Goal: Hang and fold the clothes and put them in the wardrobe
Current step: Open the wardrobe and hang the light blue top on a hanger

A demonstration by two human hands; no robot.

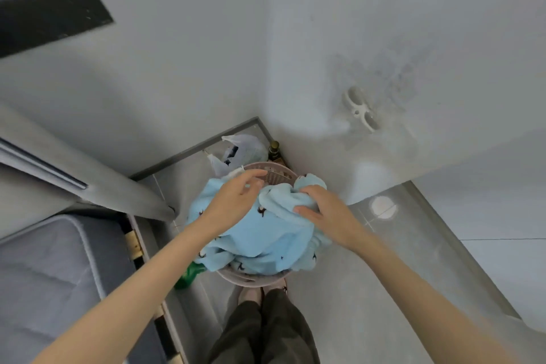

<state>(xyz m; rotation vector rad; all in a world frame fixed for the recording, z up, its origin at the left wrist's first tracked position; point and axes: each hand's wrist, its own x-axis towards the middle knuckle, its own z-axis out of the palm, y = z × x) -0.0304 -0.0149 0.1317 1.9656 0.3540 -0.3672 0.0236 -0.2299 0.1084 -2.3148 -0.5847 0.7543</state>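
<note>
i looked straight down on a round pinkish laundry basket (279, 173) standing on the grey tiled floor (369, 275) in the corner of the room, just ahead of my feet. a light blue garment (266, 239) with small dark figures printed on it was heaped in the basket and spilled over its near and left rim.

my left hand (233, 201) lay on top of the blue fabric toward the far side of the heap, its fingers (254, 177) loosely spread and slightly curled, the tips near the basket's slatted wall; i could not tell whether they pinched any cloth. my right hand (322, 210) was closed on a thick fold of the same garment at the right side of the heap, thumb (304, 210) pressed against the fabric and the fingers wrapped over the bunch.

a bit of green cloth (190, 275) stuck out beside the basket's near left edge. behind the basket, against the wall, sat a thin plastic bag (242, 151) and a dark bottle with a gold cap (274, 149). a grey mattress (53, 275) filled the lower left. my dark trousers (263, 331) showed below the basket.
</note>
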